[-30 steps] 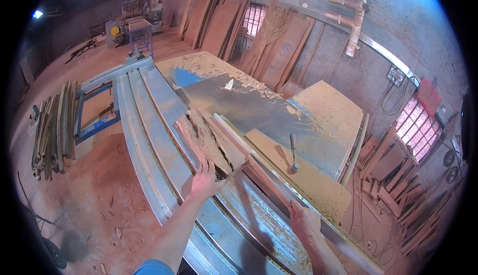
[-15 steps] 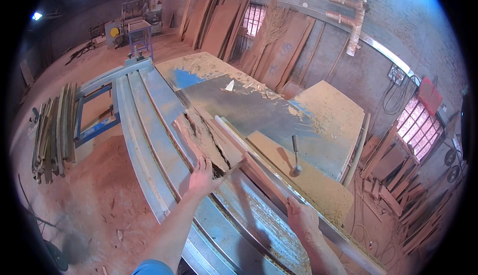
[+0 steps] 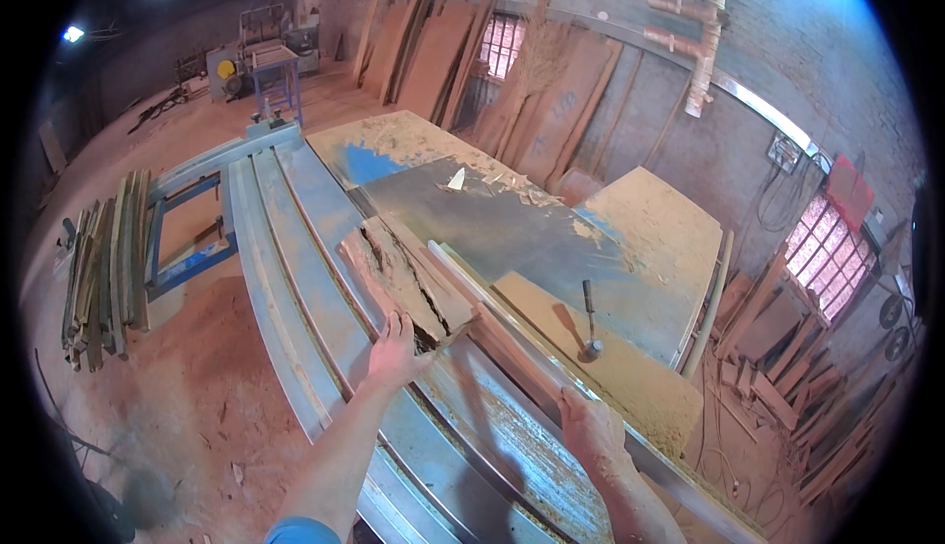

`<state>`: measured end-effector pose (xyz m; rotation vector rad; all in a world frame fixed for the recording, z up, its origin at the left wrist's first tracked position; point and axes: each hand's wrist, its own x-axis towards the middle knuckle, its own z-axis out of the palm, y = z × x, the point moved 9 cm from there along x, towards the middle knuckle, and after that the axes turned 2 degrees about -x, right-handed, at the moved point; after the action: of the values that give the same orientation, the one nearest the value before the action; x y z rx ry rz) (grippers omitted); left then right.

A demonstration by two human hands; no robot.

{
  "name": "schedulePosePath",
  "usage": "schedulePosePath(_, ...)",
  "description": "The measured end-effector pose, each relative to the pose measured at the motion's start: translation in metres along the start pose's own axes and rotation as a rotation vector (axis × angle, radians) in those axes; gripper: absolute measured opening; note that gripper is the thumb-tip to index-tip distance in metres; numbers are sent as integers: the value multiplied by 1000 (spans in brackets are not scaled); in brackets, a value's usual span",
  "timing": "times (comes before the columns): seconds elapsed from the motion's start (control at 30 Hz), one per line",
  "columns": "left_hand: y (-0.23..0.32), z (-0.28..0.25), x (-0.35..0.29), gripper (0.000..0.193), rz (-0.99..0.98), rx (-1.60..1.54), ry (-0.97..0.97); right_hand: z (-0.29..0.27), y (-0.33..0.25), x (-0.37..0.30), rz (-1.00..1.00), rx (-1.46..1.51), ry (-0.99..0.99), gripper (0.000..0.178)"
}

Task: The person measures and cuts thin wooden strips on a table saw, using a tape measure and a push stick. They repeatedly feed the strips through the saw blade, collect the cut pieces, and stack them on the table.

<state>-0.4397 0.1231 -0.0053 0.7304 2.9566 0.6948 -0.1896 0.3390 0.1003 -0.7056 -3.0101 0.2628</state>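
A rough plank (image 3: 402, 273) with a long dark crack lies on the metal sliding table (image 3: 295, 278) of a saw bench. At its near end, my left hand (image 3: 392, 352) is closed round the corner, fingers on top and thumb by the end face. A narrow wooden strip (image 3: 520, 352) runs along the plank's right side and back toward me, beside a long straight metal fence (image 3: 630, 441). My right hand (image 3: 594, 431) grips the near end of this strip; its palm side is hidden. No blade shows.
A hammer-like tool (image 3: 590, 332) rests on a dusty board (image 3: 551, 318) right of the fence. Sawdust and offcuts cover parts of the bench top (image 3: 463, 204). Stacked wood strips (image 3: 106, 268) stand at the left, and planks (image 3: 433, 52) lean on the far wall.
The cracked plank and the strip have slid slightly away from me along the fence, both hands moving with them. The view has tilted a little.
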Motion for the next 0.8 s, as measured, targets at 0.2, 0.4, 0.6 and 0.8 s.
schedulePosePath(0.2, -21, -14, 24, 98, -3, -8, 12, -14, -27, 28, -1, 14, 20, 21)
schedulePosePath(0.4, -61, -36, 66, 92, -14, -49, 64, -31, -78, 87, -64, -24, 28, 23)
schedulePosePath(0.6, -115, -43, 116, 84, -92, -108, -75, -40, -142, 155, -44, -108, -81, 25)
schedulePosePath(0.8, -116, -50, 125, 94, -13, -2, -43, -52, -152, 177, 14, -132, -159, 27)
